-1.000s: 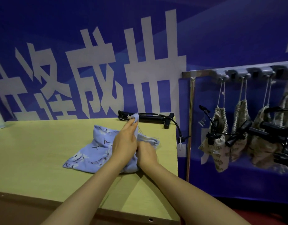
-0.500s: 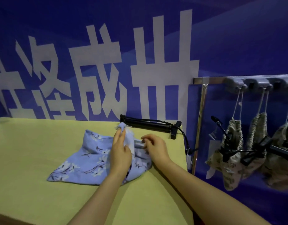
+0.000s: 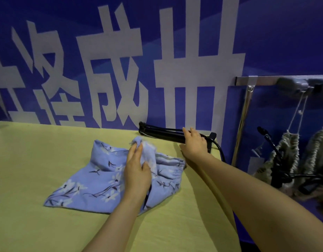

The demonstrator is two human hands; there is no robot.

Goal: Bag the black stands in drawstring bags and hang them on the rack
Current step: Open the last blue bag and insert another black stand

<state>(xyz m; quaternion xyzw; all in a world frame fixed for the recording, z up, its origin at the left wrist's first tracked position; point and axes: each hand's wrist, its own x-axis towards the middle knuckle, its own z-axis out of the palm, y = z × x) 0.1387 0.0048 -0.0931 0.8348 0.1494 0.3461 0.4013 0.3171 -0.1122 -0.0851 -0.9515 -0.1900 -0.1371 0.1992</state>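
Observation:
A light blue drawstring bag (image 3: 95,180) with a flower print lies flat on the yellow table (image 3: 29,160). My left hand (image 3: 137,171) pinches the bag's raised mouth edge. A black stand (image 3: 160,132), folded, lies along the table's back edge against the wall. My right hand (image 3: 193,142) rests on the stand's right part, fingers spread over it, with no closed grip visible. The metal rack (image 3: 257,81) stands to the right of the table.
Patterned beige bags (image 3: 288,153) with black stands (image 3: 277,160) poking out hang by cords from the rack's grey hooks (image 3: 291,86). A blue wall with large white characters runs behind the table. The table's right edge lies close to the rack's upright post.
My right hand let go of the bag's mouth and reached back right onto the black stand. My left hand stays on the bag. The view moved closer and leftward.

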